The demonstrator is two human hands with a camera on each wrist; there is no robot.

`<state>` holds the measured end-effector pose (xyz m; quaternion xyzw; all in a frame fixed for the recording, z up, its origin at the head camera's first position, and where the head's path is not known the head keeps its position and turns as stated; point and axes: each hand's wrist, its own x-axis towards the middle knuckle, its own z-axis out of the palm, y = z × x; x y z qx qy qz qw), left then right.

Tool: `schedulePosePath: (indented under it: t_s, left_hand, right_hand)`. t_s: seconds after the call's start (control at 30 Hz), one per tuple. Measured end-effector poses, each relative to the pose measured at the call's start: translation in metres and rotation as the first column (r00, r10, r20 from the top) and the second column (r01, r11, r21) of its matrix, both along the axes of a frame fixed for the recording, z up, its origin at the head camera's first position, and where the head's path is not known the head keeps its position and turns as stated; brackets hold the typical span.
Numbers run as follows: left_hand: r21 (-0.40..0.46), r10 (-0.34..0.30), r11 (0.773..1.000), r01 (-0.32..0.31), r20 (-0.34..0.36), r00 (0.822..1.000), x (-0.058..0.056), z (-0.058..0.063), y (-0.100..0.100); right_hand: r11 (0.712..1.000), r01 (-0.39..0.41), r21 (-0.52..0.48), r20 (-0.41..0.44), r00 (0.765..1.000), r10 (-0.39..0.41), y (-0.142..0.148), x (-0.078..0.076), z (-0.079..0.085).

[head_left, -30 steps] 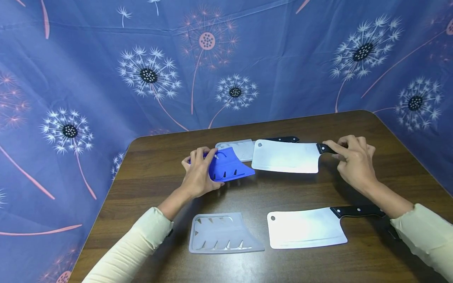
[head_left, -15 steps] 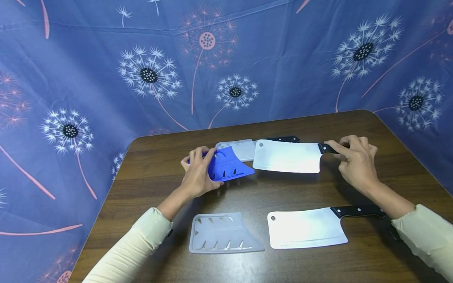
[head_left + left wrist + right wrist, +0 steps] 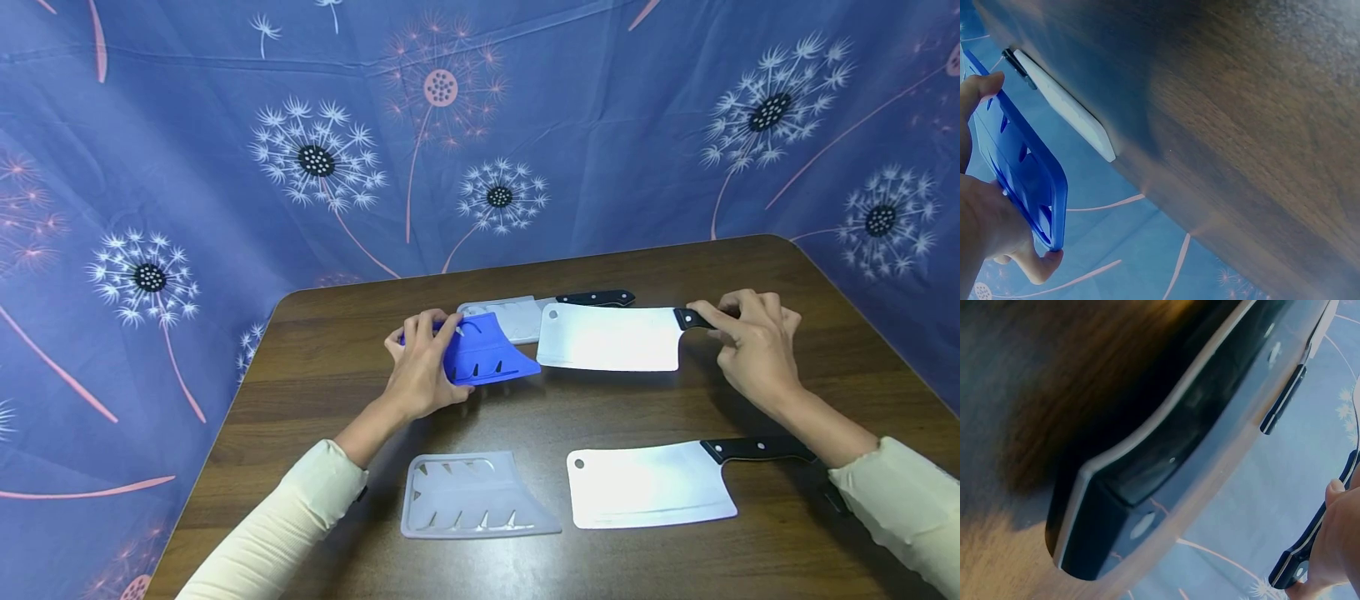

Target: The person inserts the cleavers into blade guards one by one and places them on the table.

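Blue sheath (image 3: 491, 354), qty 1: L of ctr, raised off tabletop (image 3: 315, 358); L hand (image 3: 422, 367) grips it, fingers curled abt its edges.
Held cleaver (image 3: 609, 338), qty 1: R of blue sheath, blade's far end just beside sheath mouth, contact unclear; R hand (image 3: 756, 346) fingers pinch blk handle (image 3: 693, 318).
Rear cleaver (image 3: 596, 298), qty 1: in whitish sheath (image 3: 512, 320), behind both.
Front cleaver (image 3: 647, 486), qty 1: flat, near side, w/ clear sheath (image 3: 468, 498) to its L.
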<state>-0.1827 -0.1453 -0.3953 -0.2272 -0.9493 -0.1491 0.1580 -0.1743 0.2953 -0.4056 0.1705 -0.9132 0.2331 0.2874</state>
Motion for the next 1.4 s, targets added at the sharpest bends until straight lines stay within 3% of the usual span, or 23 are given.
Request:
schedulePosePath:
  t_s: [0.4, 0.73, 0.93, 1.17, 1.4]
  left_hand:
    - [-0.005, -0.035, 0.999, 0.035, -0.039, 0.999, 0.001, 0.000, 0.001]
    - [-0.009, -0.040, 0.999, 0.039, -0.056, 0.998, 0.003, 0.002, 0.003]
    - [-0.005, -0.088, 0.996, 0.087, -0.080, 0.993, 0.003, 0.007, 0.013]
    - [-0.022, -0.063, 0.998, 0.061, -0.079, 0.995, 0.003, 0.009, 0.014]
    - [-0.053, -0.088, 0.995, 0.085, -0.056, 0.995, 0.005, 0.013, 0.015]
  right_hand:
    - [0.999, -0.044, 0.025, -0.072, 0.996, 0.046, -0.002, 0.000, 0.001]
    - [0.997, -0.058, 0.050, -0.076, 0.995, 0.062, -0.010, 0.002, 0.001]
    - [0.992, -0.094, 0.090, -0.077, 0.992, 0.101, -0.023, 0.000, 0.001]
    - [0.993, -0.104, 0.063, -0.098, 0.989, 0.110, -0.030, -0.003, 0.001]
    - [0.988, -0.137, 0.075, -0.115, 0.983, 0.145, -0.034, -0.007, 0.001]
